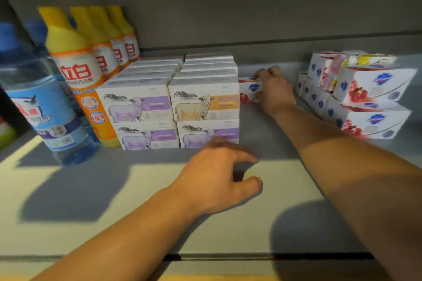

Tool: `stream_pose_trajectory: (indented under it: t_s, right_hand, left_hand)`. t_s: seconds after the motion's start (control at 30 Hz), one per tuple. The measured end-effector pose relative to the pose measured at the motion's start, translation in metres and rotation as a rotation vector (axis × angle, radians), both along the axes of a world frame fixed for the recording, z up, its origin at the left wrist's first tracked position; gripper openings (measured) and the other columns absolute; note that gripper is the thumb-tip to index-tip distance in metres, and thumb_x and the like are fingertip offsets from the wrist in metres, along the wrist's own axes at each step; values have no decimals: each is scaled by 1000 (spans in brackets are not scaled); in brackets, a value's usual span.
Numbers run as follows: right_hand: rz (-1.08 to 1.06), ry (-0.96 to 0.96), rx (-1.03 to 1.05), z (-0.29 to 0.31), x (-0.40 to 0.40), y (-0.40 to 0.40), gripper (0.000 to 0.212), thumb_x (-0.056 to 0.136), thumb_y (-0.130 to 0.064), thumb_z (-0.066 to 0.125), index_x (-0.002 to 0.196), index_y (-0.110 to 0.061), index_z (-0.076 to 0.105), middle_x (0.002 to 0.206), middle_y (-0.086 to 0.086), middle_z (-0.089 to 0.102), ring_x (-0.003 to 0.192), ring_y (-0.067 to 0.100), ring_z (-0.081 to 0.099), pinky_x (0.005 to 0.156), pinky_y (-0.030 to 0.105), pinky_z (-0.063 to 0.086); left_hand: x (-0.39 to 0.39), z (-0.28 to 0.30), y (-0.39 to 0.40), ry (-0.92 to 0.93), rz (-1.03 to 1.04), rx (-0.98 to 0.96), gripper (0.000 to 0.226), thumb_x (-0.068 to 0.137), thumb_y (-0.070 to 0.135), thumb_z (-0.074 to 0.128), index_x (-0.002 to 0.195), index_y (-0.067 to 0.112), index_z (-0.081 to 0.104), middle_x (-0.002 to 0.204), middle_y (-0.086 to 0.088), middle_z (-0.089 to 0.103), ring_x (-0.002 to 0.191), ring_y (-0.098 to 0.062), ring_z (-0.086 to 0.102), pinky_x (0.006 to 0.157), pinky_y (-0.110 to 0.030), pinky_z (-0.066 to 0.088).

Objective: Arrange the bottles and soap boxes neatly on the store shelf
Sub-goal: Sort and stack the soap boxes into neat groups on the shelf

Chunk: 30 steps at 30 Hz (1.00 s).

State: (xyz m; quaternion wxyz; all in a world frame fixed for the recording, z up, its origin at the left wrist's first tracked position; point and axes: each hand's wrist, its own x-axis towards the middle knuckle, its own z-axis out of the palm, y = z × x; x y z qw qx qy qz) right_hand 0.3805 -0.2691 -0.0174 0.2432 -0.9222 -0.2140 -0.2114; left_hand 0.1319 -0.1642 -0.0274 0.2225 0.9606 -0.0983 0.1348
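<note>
My right hand (274, 91) reaches deep into the shelf and grips a white-and-red soap box (249, 90) beside the sheep-print soap boxes (173, 102), which stand in two stacked rows. My left hand (217, 175) hovers over the shelf (137, 201) in front of those rows, fingers loosely curled, holding nothing. More white-and-red soap boxes (360, 93) are piled unevenly at the right. A row of yellow-orange detergent bottles (77, 68) stands at the back left, with blue bottles (43, 107) in front of them.
The grey back wall (251, 7) closes the shelf behind the goods. Bare shelf lies between the sheep boxes and the right pile, under my right forearm. The shelf's front edge (228, 258) runs across the bottom.
</note>
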Motion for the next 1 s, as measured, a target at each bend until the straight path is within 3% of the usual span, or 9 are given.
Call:
stream_pose_trajectory:
  t_s: [0.37, 0.57, 0.7, 0.8, 1.0]
  right_hand:
    - [-10, -78, -71, 1, 19, 14, 49, 87, -12, 67, 133, -19, 53, 132, 13, 46, 117, 37, 48, 96, 48, 48]
    - [9, 28, -203, 15, 0, 0, 73, 83, -38, 71, 146, -24, 37, 143, 10, 42, 133, 35, 35, 108, 46, 36]
    - [49, -27, -97, 23, -47, -32, 50, 86, -24, 65, 133, -13, 54, 133, 12, 48, 125, 34, 46, 102, 38, 42]
    - [46, -64, -67, 20, -91, -62, 37, 85, -21, 63, 122, -15, 62, 128, 9, 53, 118, 30, 52, 95, 35, 43]
    - [-126, -126, 154, 13, -143, -133, 36, 79, -12, 67, 115, -10, 66, 123, 13, 58, 113, 33, 54, 93, 30, 43]
  left_hand:
    - [3, -3, 0, -20, 19, 5, 43, 73, 46, 66, 113, 30, 69, 111, 16, 69, 115, -11, 52, 100, -27, 43]
    - [5, -5, 1, -4, 30, -6, 50, 71, 50, 60, 117, 32, 68, 117, 17, 68, 119, -10, 49, 99, -27, 46]
    - [6, -4, 1, 33, 51, -3, 54, 70, 53, 55, 119, 36, 66, 121, 13, 67, 124, -9, 47, 101, -30, 46]
    - [3, -2, 0, 52, 50, -2, 54, 70, 54, 54, 119, 35, 66, 120, 10, 67, 121, -11, 49, 99, -32, 47]
    - [-3, 7, -5, 61, 27, 62, 41, 82, 47, 64, 119, 29, 67, 119, 7, 69, 117, -17, 57, 96, -33, 48]
